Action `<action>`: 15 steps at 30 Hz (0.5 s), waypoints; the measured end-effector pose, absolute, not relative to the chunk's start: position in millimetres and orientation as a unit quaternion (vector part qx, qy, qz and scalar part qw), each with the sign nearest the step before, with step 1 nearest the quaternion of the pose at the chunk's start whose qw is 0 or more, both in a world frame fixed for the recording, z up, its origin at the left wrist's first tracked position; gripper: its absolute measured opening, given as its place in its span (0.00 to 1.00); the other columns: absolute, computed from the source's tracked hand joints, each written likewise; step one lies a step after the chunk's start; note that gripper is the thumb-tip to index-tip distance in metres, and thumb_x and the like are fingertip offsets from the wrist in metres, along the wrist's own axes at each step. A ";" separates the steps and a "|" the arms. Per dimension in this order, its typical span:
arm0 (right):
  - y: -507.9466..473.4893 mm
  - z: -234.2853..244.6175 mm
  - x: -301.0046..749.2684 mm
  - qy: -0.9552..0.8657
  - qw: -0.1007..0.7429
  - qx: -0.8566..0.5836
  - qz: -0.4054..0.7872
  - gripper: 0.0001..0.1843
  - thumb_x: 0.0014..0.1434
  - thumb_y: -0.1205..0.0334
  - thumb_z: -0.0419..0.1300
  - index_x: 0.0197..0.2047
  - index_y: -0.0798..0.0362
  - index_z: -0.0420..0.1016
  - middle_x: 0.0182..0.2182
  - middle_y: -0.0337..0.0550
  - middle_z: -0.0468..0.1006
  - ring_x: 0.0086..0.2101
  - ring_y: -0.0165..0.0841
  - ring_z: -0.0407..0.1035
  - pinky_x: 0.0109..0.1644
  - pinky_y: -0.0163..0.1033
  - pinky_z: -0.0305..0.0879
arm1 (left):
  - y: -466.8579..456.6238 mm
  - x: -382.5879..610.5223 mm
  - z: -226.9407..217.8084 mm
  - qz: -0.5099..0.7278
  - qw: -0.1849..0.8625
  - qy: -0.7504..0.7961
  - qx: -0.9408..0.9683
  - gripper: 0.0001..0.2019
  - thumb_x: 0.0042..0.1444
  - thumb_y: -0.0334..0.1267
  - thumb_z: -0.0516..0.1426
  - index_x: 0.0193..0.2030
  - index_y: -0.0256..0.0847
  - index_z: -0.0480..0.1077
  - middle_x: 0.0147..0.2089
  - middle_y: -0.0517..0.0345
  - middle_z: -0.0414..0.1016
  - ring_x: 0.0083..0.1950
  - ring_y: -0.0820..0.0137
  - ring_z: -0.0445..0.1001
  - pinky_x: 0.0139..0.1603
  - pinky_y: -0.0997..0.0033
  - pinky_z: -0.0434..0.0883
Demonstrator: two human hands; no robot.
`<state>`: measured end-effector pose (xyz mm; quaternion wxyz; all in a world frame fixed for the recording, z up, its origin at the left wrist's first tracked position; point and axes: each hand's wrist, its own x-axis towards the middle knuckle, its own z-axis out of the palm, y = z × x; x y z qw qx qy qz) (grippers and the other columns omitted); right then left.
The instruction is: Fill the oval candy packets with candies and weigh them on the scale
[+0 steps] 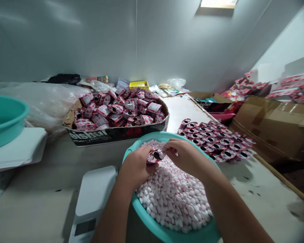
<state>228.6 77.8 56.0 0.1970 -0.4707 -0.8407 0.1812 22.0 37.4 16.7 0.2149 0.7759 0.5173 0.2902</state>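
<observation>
My left hand (135, 167) is wrapped round a small red-and-white printed candy box (152, 157), whose dark open hole faces up. At the right end of that box, the fingers of my right hand (184, 156) are pinched together; what they hold, if anything, is hard to make out. Both hands are over a turquoise basin (145, 222) heaped with small white and pinkish candies (174, 199). Left of the basin lies a white digital scale (95, 192), its dark display toward me.
Behind the basin, a cut-down carton (116, 136) holds a pile of printed boxes (111, 108). Several boxes with open tops (215, 141) stand in rows on the right. Another turquoise basin (7, 114) sits at left, and a large cardboard box (273, 125) at right.
</observation>
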 end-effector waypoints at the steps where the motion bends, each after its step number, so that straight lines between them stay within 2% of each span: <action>1: 77.2 56.3 228.3 -0.843 0.199 -0.464 0.184 0.13 0.58 0.76 0.56 0.33 0.53 0.81 0.32 0.40 0.80 0.32 0.28 0.70 0.36 0.33 0.63 | 37.1 22.3 17.0 0.291 0.214 0.518 0.776 0.13 0.59 0.37 0.62 0.51 0.42 0.72 0.50 0.54 0.78 0.51 0.57 0.76 0.48 0.62 0.70; 8: 72.6 54.4 218.9 -0.845 0.226 -0.445 0.194 0.11 0.63 0.70 0.58 0.33 0.53 0.81 0.30 0.40 0.80 0.31 0.27 0.70 0.36 0.32 0.62 | 36.0 23.6 18.6 0.292 0.211 0.539 0.762 0.14 0.58 0.35 0.62 0.51 0.43 0.72 0.49 0.56 0.78 0.50 0.59 0.76 0.45 0.64 0.69; 15: 72.1 52.5 217.5 -0.834 0.244 -0.432 0.241 0.11 0.63 0.68 0.56 0.37 0.51 0.82 0.35 0.40 0.83 0.34 0.28 0.74 0.38 0.33 0.66 | 35.3 23.7 18.0 0.292 0.206 0.534 0.766 0.13 0.60 0.36 0.62 0.51 0.43 0.72 0.50 0.54 0.78 0.50 0.58 0.76 0.46 0.63 0.69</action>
